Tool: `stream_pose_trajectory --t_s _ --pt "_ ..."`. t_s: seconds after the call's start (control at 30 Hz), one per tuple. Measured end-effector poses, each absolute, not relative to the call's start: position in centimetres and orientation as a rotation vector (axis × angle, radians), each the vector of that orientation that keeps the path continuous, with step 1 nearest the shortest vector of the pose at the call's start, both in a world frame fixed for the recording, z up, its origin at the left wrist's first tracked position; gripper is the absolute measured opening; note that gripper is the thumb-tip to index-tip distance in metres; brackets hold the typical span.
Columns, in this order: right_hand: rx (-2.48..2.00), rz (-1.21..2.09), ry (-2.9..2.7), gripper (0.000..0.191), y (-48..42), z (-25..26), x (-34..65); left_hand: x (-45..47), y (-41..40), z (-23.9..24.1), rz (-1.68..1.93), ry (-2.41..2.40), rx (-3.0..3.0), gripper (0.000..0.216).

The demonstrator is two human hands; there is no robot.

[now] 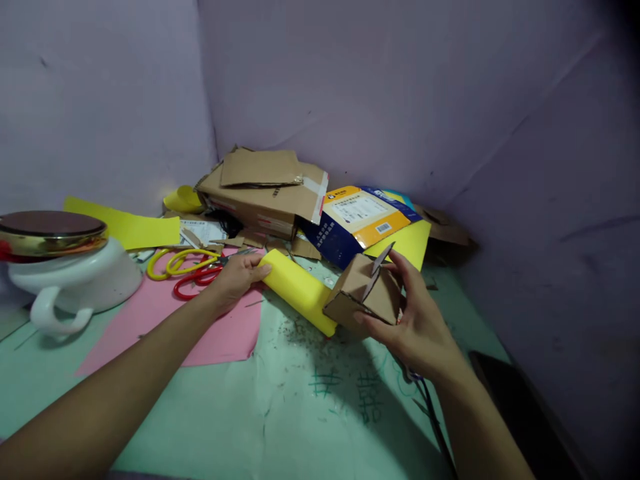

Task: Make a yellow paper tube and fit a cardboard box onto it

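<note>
My left hand (237, 283) pinches the far left end of a rolled yellow paper (299, 289) between thumb and fingers. The roll slants down to the right, close above the table. My right hand (413, 317) grips a small brown cardboard box (357, 287) from its right side, with the thumb along the lower edge. A thin pointed flap (378, 268) sticks up from the box top. The roll's right end lies beside the box's left corner; whether they touch I cannot tell. The fingers behind the box are partly hidden.
Yellow-handled scissors (184, 263) and red-handled scissors (197, 283) lie by pink paper (220, 340). A white cup (75, 280) stands left. Behind are a large carton (255, 203) and an orange-blue envelope (365, 215). A dark cable (436, 427) runs beneath my right arm.
</note>
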State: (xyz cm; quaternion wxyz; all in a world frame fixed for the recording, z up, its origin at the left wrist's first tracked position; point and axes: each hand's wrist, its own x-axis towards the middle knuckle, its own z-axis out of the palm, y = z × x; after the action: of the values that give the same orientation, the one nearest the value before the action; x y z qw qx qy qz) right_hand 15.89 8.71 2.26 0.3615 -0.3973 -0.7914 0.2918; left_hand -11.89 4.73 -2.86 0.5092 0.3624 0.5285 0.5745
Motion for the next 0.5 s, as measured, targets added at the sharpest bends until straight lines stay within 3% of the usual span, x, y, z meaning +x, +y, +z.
stream_pose_trajectory --t_s 0.33,0.5 --pt "-0.94 0.653 -2.085 0.085 8.5 2.7 15.8 -11.7 4.6 -2.4 1.386 1.322 0.873 0.044" --pt "-0.871 0.681 -2.06 0.09 8.7 2.8 16.0 -11.6 4.3 -1.6 1.383 1.357 0.911 0.055"
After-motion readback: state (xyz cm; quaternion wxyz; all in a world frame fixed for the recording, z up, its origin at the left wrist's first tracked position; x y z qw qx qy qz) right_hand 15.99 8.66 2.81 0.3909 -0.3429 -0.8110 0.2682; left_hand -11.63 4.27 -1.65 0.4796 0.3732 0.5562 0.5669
